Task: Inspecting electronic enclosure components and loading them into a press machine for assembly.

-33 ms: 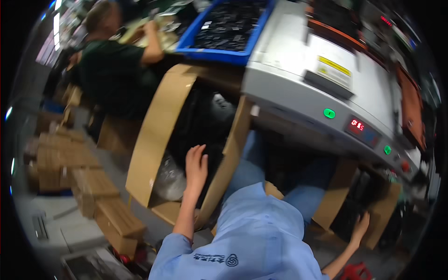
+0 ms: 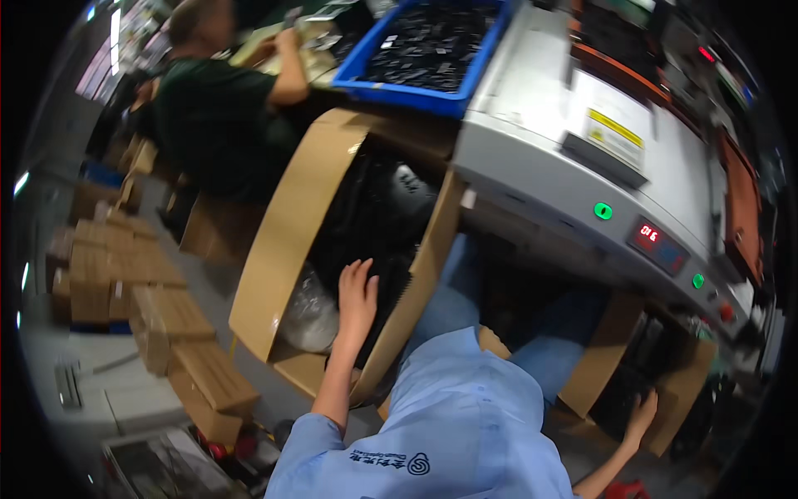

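Black items (image 2: 362,212) just beyond left grip (image 2: 357,303)

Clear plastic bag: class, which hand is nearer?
Left. The left hand is beside the clear plastic bag, at the left carton; the right hand is farther off, at the right carton.

white tubes (image 2: 115,37) glare at the far left, and the pale machine top (image 2: 524,100) is bright, while the inside of the open box (image 2: 283,241) lies in deep shadow. the green button (image 2: 603,211) glows. straight lines bend toward a black rim, and the person (image 2: 212,125) at upper left looks blurred.
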A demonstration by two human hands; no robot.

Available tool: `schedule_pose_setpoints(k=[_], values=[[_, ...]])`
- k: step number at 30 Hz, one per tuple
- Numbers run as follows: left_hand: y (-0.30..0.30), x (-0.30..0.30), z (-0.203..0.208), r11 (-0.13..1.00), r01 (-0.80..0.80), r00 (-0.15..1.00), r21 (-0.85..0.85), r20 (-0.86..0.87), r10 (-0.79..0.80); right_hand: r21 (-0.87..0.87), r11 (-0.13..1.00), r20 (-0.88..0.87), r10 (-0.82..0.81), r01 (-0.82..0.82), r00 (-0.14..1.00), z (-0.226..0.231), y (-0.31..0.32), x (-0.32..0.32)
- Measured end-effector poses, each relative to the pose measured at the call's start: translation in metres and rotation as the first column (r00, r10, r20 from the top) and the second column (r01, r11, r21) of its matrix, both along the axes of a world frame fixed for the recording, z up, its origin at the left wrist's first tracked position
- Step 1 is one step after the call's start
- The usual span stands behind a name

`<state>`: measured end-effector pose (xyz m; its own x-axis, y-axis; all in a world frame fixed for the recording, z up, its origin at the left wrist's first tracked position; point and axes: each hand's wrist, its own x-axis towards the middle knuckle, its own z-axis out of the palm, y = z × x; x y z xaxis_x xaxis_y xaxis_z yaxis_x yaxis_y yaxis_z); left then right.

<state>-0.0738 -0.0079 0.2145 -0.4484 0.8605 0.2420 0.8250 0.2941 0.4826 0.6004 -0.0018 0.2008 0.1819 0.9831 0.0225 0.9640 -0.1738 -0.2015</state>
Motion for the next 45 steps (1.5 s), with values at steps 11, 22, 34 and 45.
schedule_pose_setpoints(k=[11,22,34,45], values=[[-0.049,0.002,0.02,0.97,-0.069,0.938,-0.234,0.315,0.142,-0.073,0.993,0.044,-0.091,0.094,0.995,0.017,0.027,-0.024],[-0.048,-0.004,0.014,0.994,-0.109,0.992,-0.031,0.062,0.111,0.13,0.982,-0.322,-0.089,0.137,0.942,0.085,0.037,-0.008],[-0.024,-0.002,0.109,0.832,-0.418,0.546,0.364,0.833,-0.09,-0.013,1.0,-0.93,-0.008,-0.012,0.366,0.11,0.075,-0.231],[0.037,0.091,0.067,0.792,-0.198,-0.839,0.577,0.318,-0.442,-0.051,0.852,-0.998,-0.028,-0.521,0.053,0.125,0.076,-0.37]])
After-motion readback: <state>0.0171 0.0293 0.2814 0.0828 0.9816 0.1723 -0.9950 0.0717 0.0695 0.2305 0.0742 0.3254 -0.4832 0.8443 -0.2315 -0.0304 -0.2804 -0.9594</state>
